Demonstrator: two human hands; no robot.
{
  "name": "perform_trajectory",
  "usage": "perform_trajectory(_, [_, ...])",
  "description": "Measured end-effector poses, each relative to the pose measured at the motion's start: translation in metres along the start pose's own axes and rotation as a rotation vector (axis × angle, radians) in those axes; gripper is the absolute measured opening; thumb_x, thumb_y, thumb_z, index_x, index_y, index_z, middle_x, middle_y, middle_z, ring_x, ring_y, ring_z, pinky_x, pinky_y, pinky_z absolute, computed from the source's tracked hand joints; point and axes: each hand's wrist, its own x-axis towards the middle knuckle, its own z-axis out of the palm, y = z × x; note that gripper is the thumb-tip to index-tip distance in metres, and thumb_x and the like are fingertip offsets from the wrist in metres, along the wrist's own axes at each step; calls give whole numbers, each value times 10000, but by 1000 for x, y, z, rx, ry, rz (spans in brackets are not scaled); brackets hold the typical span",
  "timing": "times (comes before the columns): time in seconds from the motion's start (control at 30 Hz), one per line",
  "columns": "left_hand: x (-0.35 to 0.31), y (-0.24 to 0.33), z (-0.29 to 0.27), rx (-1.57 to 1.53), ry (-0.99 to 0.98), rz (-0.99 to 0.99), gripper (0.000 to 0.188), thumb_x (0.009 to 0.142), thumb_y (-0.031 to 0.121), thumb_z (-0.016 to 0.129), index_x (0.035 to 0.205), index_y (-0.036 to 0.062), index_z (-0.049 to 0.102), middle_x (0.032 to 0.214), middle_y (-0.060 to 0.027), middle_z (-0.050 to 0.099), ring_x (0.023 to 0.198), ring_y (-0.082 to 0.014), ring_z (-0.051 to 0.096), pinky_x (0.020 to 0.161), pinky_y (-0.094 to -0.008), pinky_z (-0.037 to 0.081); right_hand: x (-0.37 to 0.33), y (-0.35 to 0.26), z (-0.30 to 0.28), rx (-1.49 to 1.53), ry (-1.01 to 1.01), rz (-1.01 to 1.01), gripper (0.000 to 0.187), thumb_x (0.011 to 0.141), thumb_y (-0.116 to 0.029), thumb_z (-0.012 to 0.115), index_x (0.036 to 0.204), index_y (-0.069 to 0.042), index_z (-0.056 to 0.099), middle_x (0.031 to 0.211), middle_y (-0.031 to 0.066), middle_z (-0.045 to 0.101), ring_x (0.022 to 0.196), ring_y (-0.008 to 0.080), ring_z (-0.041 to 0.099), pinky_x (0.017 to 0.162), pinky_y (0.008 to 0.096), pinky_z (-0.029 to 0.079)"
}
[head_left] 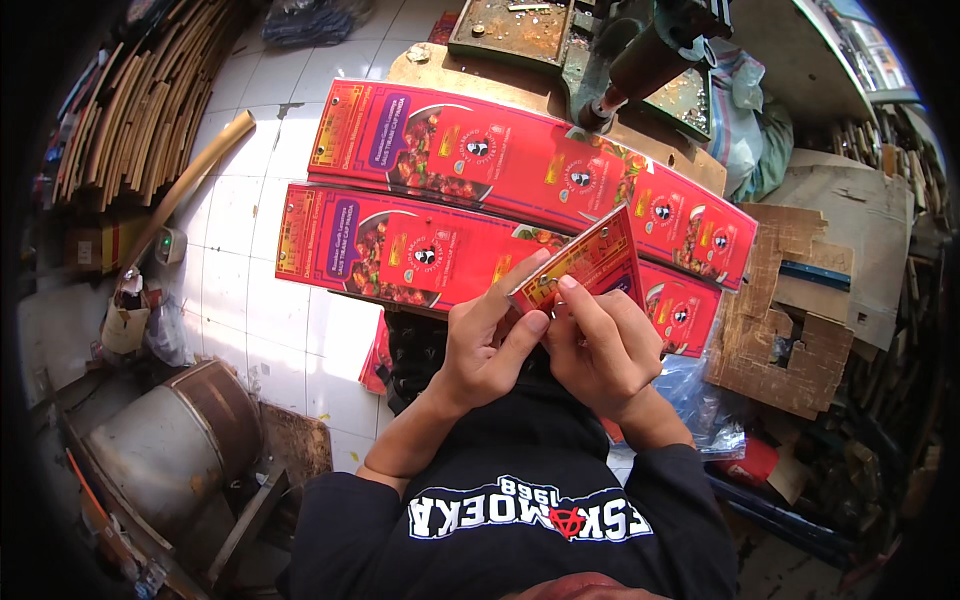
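Both hands grip one end of a red printed sheet [610,243] with a yellow header, raised and tilted in front of my chest. My left hand [485,345] pinches its left edge between thumb and fingers. Close beside it, my right hand [608,348] is closed on the near edge, thumb and index finger pressed together. Below the raised sheet lies a long red printed banner [470,262], partly covered by my hands. A second banner [540,145] lies beyond it, roughly parallel, with small dark holes at its left end.
A bench press [640,75] with a dark cylinder stands at the far side of the wooden table [470,78]. Beside it is a metal tray [515,30] of small parts. Cut cardboard [785,310] lies at right, stacked boards [145,105] at far left, a metal drum [175,430] at lower left.
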Motion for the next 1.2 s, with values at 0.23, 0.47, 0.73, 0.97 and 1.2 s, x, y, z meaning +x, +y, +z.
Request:
perform_trajectory(0.23, [0, 8, 1, -69, 12, -70, 455, 932, 6, 523, 1370, -80, 434, 1047, -135, 675, 855, -94, 621, 735, -215, 495, 1, 4, 1, 32, -49, -38, 360, 700, 93, 692, 1057, 58, 655, 707, 84, 588, 524, 180, 550, 474, 290, 451])
perform_trajectory(0.47, [4, 3, 0, -177, 112, -156, 311, 975, 69, 524, 1252, -72, 524, 1039, -139, 681, 878, -118, 654, 752, -238, 533, -13, 12, -4, 172, 101, 303, 268, 747, 64, 721, 1004, 5, 670, 753, 100, 645, 729, 227, 640, 607, 290, 492])
perform_trajectory(0.73, [9, 7, -22, -106, 50, -229, 246, 937, 68, 606, 1116, -99, 585, 965, -158, 698, 856, -157, 682, 714, -291, 603, -34, 43, -28, 673, -80, 788, 228, 792, 84, 699, 1010, 18, 682, 904, 66, 689, 866, 120, 647, 734, 242, 501])
perform_trajectory(0.97, [-2, 20, -89, 239, 669, 54, 202, 919, 57, 627, 1080, -62, 606, 958, -180, 681, 868, -266, 692, 805, -358, 580, -33, 45, -27, 774, -42, 869, 230, 822, 97, 674, 1047, 50, 668, 945, 68, 679, 851, 84, 634, 746, 212, 504])
perform_trajectory(1.2, [12, 33, -109, 1185, 576, 232, 301, 841, 12, 682, 1139, 0, 641, 1141, -122, 608, 1071, -256, 589, 944, -370, 455, -31, 45, -23, 742, -15, 886, 228, 826, 96, 668, 1050, 52, 668, 920, 55, 677, 824, 77, 627, 726, 209, 500])
